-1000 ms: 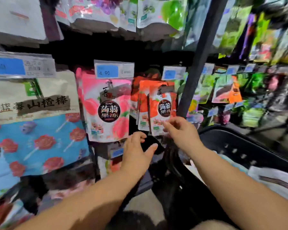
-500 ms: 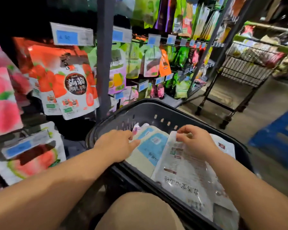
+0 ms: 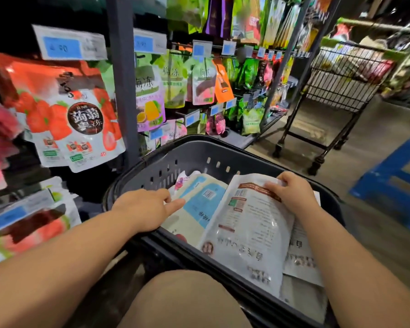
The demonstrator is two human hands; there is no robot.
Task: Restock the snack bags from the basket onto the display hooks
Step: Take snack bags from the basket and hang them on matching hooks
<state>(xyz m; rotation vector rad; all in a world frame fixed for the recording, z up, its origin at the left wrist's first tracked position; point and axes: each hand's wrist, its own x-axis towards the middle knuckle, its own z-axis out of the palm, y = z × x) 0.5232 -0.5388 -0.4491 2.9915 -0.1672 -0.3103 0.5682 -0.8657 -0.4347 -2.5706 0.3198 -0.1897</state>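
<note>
Black basket [image 3: 194, 150] sits below the rack, bags lying flat inside. Right hand [image 3: 291, 195]: fingers curled over top edge of white snack bag [image 3: 249, 233], gripping it. Left hand [image 3: 145, 209]: fingers nearly straight, holding nothing, index tip on blue-and-cream bag [image 3: 199, 204]. Red strawberry bags [image 3: 81, 119] hang on hooks at left

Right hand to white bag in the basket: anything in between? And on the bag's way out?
Nothing visible. The right hand grips the top edge of the white bag, which lies topmost in the basket; nothing covers it, and the space above is open.
</note>
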